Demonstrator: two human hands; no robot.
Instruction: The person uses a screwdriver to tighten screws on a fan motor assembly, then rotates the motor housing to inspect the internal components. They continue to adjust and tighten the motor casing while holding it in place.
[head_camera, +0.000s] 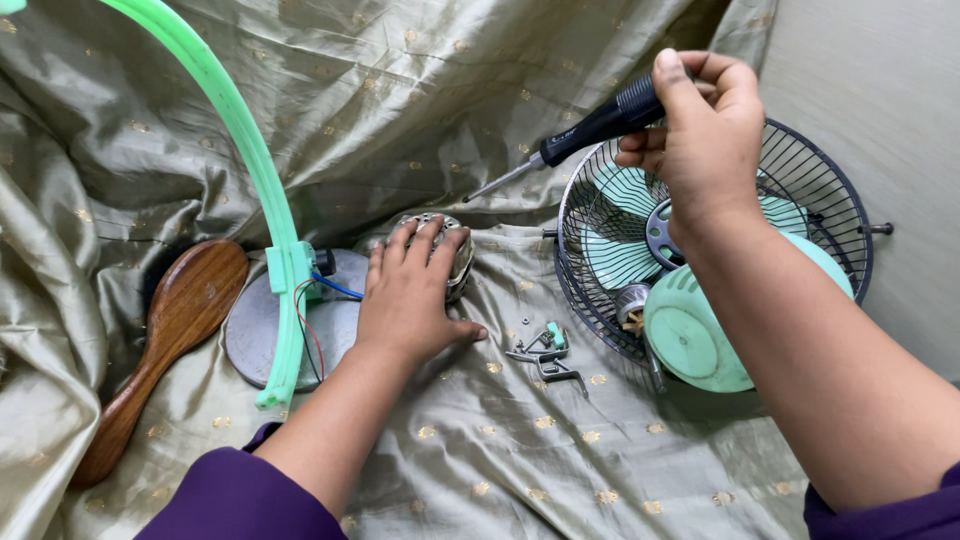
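Motor (452, 245) was covered by left hand (415, 295), fingers spread, probably gripping. Screwdriver (580, 135) was clenched in right hand (705, 130) at 2 o'clock, tip aimed toward motor at 8 o'clock.

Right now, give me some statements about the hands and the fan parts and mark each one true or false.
1. The right hand holds a black-handled screwdriver. True.
2. The left hand grips the wooden brush. False: it rests on the metal motor; the brush lies apart.
3. The small screws and clips lie on the cloth between motor and fan cage. True.
4. The fan blades are red. False: the blades are pale green.
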